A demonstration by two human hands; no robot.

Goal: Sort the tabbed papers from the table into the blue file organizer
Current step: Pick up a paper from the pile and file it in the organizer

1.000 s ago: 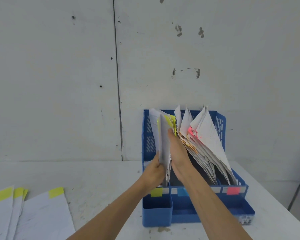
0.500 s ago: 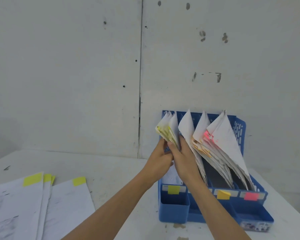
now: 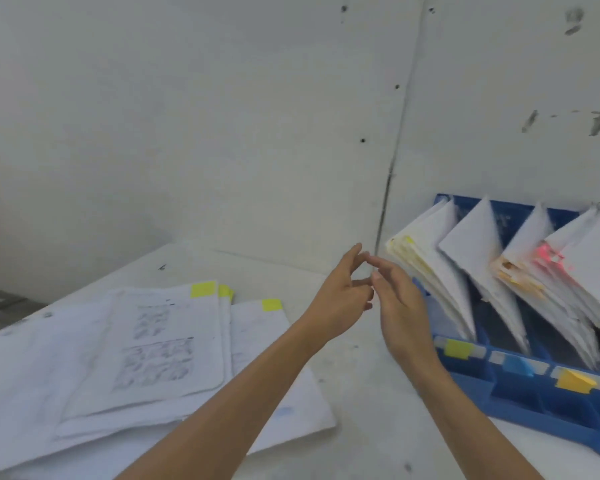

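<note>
Both hands hover in the middle of the frame, holding nothing. The left hand and right hand have loose, mostly straight fingers, and their fingertips nearly meet. At lower left, loose papers lie flat in an overlapping pile on the white counter, with yellow tabs at their far edges. At right stands the blue file organizer, just beside the right hand. Its slots hold leaning bundles of filed sheets, some edged yellow, orange or pink. Coloured labels run along its front rail. A pale wall fills the upper frame
</note>
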